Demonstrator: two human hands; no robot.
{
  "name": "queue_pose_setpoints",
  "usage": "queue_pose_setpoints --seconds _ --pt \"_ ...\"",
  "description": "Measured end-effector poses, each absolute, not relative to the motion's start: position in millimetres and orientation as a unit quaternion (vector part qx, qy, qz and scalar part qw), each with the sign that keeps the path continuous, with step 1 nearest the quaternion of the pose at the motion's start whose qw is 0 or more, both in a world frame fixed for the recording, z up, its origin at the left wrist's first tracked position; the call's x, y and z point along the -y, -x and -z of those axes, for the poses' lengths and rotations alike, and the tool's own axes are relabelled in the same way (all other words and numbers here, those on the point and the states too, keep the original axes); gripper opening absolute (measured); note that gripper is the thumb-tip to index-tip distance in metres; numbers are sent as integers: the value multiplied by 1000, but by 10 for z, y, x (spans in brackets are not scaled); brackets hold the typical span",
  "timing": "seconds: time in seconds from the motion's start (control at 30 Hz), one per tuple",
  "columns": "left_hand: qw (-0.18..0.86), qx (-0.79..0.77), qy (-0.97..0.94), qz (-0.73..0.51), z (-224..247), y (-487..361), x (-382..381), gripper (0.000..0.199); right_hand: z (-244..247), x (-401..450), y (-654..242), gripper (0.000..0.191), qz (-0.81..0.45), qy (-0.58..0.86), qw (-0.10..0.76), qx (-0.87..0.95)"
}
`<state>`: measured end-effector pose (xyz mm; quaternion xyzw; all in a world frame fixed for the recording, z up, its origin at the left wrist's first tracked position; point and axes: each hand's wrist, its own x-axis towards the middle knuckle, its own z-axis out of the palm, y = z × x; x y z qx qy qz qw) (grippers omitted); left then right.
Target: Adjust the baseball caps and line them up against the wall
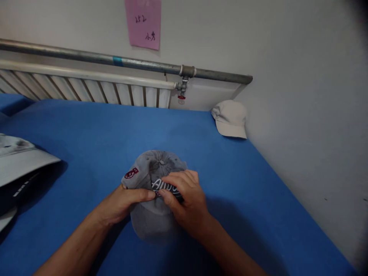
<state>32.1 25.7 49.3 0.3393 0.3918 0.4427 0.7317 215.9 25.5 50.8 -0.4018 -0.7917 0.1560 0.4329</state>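
Observation:
A grey baseball cap point(152, 222) is held between both hands over the blue surface, its brim towards me. White stitched lettering runs across its front, and a dark red patch sits on its left side. My left hand point(120, 205) grips the cap's left edge, thumb lying along the front just above the brim. With thumb and fingers bent, my right hand point(188, 201) grips the front right of the cap and covers part of the lettering. The fingers under the cap are hidden.
A beige cap point(231, 117) rests at the far right corner by the wall. Several stacked caps point(25, 165) lie at the left on the blue-covered table point(115, 126). Behind stand a white radiator point(109, 92) and a metal pipe point(86, 56) with a red-handled valve point(182, 97).

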Motion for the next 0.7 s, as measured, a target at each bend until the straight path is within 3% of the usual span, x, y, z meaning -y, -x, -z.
queue_pose_setpoints --seconds 0.27,0.7 --pt "742 -386 -328 -439 -458 -342 -287 31 -456 -280 -2153 9 -97 391 430 808" --pt "726 -431 -349 -407 -397 -340 -279 22 -437 -280 -2160 8 -129 408 415 803"
